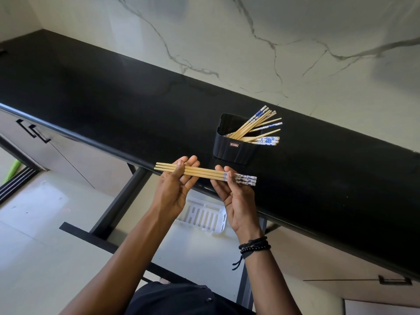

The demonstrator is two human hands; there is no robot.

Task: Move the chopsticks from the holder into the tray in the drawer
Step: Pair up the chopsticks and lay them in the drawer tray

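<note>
Head view: fingers of the left hand (176,185) and right hand (237,201) pinch the chopsticks (204,174) above the tray (205,215); an uneven release could scatter them outside.

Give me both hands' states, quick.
Left hand: holds the chopstick bundle at its plain ends.
Right hand: holds the same bundle at its patterned ends.

Holder (234,148) on counter (113,98), chopsticks (256,128) in it; tray (202,215) in drawer (193,246) below counter edge.
</note>
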